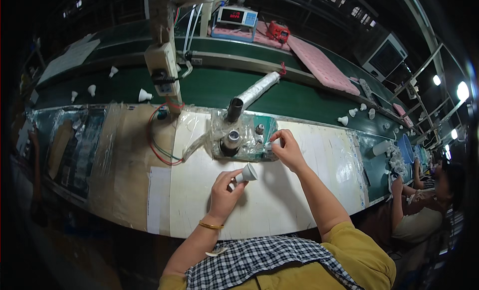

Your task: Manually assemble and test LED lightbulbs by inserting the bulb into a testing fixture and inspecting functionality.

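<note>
Wrapped round a white cone-shaped lamp bulb [248, 173], the fingers of my left hand [224, 191] hold it tilted above the white board, its wide end toward the upper right. My right hand [288, 149] is closed in a pinch at the right side of a test fixture [245, 151] covered in clear plastic. A small whitish piece shows at those fingertips, too hidden to name. On the fixture stand a round metal socket [232, 137] and small metal knobs [259, 129]. A dark-ended tube [235, 109] wrapped in silvery film slants above it.
Several white bulbs [144, 95] lie on the green conveyor belt [199, 85] behind the bench. A post with an outlet box [160, 65] rises left of the fixture; red and green wires [152, 140] loop below. A meter [237, 16] stands behind. A co-worker [424, 200] sits at right, near a blue basket [404, 149].
</note>
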Demonstrator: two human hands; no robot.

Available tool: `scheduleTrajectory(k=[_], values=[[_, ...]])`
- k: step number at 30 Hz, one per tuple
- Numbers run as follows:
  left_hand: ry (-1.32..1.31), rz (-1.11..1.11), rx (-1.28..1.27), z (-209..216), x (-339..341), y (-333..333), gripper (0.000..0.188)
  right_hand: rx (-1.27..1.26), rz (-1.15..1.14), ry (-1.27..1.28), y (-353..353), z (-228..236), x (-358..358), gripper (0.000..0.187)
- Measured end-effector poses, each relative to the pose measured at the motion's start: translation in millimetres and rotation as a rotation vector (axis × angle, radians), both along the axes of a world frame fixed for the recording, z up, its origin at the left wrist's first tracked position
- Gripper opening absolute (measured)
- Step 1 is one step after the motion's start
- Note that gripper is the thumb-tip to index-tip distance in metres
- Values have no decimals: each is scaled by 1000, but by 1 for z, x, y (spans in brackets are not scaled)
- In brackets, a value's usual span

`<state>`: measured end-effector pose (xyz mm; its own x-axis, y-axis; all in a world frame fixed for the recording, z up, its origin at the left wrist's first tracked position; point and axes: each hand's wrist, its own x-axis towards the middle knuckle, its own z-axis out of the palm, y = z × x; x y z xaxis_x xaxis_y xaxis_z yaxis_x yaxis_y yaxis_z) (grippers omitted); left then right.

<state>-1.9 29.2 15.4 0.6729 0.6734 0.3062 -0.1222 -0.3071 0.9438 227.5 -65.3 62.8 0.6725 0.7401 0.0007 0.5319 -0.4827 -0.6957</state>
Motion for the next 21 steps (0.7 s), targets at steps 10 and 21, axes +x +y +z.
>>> scheduleTrajectory(k=[10,21], values=[[104,-37,108,-5,2,0,43,34,391,378,-14,20,-54,49],[384,-7,454,3,-3,-5,32,43,-154,35,10,-4,3,49]])
